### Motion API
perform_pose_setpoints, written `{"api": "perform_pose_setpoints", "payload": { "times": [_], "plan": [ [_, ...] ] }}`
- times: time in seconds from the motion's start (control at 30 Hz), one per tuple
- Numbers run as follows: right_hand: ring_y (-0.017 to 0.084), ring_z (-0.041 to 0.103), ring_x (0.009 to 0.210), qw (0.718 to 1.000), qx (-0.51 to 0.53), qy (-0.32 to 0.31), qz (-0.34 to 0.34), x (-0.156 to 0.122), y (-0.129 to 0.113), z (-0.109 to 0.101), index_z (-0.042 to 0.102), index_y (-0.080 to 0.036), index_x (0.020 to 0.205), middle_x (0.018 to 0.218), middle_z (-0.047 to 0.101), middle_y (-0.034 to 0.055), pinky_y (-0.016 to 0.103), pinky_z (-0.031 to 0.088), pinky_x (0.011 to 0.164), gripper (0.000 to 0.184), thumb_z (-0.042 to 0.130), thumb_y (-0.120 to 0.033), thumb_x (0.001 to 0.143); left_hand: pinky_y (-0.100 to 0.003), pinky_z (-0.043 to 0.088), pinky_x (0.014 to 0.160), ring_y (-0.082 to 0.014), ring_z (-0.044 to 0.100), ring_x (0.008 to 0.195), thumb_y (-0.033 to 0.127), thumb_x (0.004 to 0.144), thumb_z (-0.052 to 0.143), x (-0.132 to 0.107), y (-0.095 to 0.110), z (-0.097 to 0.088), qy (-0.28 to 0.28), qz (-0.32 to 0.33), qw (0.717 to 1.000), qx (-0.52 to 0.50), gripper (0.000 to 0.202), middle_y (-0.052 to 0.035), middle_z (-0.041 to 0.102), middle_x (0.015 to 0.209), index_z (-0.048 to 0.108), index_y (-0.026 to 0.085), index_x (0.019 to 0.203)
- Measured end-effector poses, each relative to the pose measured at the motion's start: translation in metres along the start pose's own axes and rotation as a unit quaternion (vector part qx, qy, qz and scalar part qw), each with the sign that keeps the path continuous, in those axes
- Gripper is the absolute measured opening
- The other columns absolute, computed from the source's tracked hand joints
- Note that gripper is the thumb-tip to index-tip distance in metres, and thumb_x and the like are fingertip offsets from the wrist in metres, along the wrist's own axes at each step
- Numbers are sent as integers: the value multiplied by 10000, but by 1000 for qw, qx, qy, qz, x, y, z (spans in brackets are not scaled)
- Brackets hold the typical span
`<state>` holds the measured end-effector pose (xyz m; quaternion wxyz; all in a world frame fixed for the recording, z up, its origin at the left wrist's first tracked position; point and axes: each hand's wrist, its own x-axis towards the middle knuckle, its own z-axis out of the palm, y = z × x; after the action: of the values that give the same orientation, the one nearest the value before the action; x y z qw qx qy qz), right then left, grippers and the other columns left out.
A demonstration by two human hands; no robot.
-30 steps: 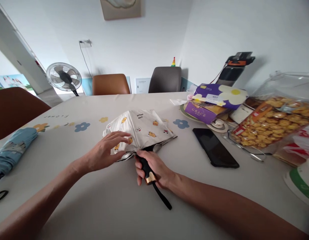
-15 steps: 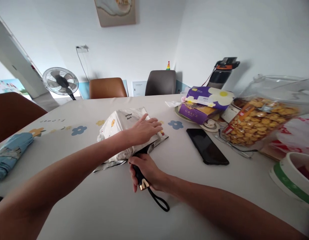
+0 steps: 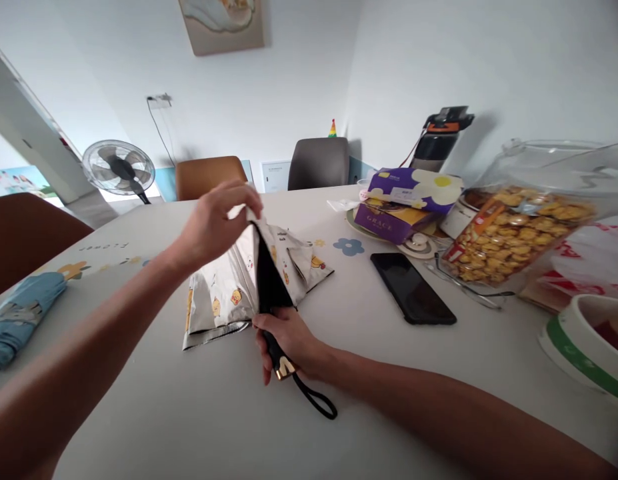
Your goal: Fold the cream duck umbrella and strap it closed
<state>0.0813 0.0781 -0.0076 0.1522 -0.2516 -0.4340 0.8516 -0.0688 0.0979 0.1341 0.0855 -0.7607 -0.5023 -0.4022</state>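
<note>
**Umbrella gripped at the handle, one panel lifted**

The umbrella (image 3: 221, 300) lies collapsed on the surface (image 3: 189, 413), straight ahead of the person; its long axis runs from the handle (image 3: 285, 365), nearest the body, away toward the far edge, leaning slightly left; the right hand (image 3: 289, 337) is closed around the handle, fingers wrapped over the black grip, with the gold cap and the strap (image 3: 316, 400) showing below it; this is the nearer hand, and it keeps the handle end low by the surface; the left hand (image 3: 216, 223) is raised above the canopy, farther out and to the left of the handle, thumb and fingers pinched tight on the edge of one panel (image 3: 269, 273); that panel stands up from the rest, its black lining facing right; the other folds lie loose and flat to either side; a phone (image 3: 413, 288) lies well to the right and a blue umbrella (image 3: 19, 320) well to the left, neither touched.
</note>
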Motion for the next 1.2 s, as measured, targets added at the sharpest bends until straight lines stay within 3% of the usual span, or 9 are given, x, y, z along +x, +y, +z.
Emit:
{"api": "perform_pose_setpoints", "payload": {
  "times": [0.27,0.4,0.53,0.67,0.83,0.9,1.0,1.07,1.2],
  "plan": [
    [108,457,296,1000,-9,-13,-5,-2,-5,2,476,-142,500,422,476,-28,282,465,301,301,531,-309,745,-387,365,1024,-136,550,896,8,606,375,-107,-32,-56,39,-89,994,52,245,25,586,796,512,195,684],
    [149,504,288,997,-72,-32,19,-4,-5,1,488,-135,475,355,489,9,232,400,284,370,486,-340,783,-326,435,888,-153,569,910,33,638,391,-158,-56,-56,6,-174,984,45,232,-9,602,869,531,197,723],
    [146,519,298,995,-95,-35,15,-5,-6,2,501,-130,479,359,501,13,210,381,288,374,490,-336,790,-352,433,856,-181,572,897,86,704,427,-187,-73,-41,-82,-174,976,101,175,-38,644,856,562,196,715],
    [132,487,275,995,-102,-10,19,-6,-8,7,486,-141,475,354,492,2,228,407,294,353,490,-313,783,-402,399,930,-162,611,822,89,770,354,-186,-79,-33,-201,-148,956,154,297,-1,683,867,607,225,695],
    [133,465,255,988,-154,17,17,-6,-3,12,461,-161,465,336,462,-13,222,366,258,362,471,-313,794,-412,344,1034,-169,599,972,49,772,387,-150,-44,-38,-45,-37,969,239,337,-27,676,1003,606,219,963],
    [126,465,255,980,-196,15,-4,-5,-1,13,449,-166,447,338,468,-10,214,361,263,374,450,-288,800,-449,261,1093,-189,446,1237,64,775,407,-135,-22,-34,-147,11,968,202,519,-45,539,1297,462,226,1264],
    [105,450,250,962,-270,19,-37,-6,1,16,437,-170,424,335,478,-2,194,351,278,377,412,-225,797,-507,133,1129,-220,184,1388,92,758,454,-122,0,-21,-301,83,932,186,718,-42,316,1474,230,221,1428],
    [100,451,256,954,-296,24,-42,-6,1,18,433,-172,423,337,481,-1,191,358,290,365,405,-200,786,-528,66,1133,-220,141,1397,113,766,491,-120,4,-12,-329,107,917,200,744,-29,278,1490,196,230,1439],
    [112,451,260,956,-290,45,-15,-7,-2,23,419,-185,451,340,463,-12,206,352,274,335,414,-218,784,-548,30,1135,-224,199,1383,135,793,521,-127,-5,2,-289,121,915,253,634,-33,366,1447,319,217,1388]
  ]
}}
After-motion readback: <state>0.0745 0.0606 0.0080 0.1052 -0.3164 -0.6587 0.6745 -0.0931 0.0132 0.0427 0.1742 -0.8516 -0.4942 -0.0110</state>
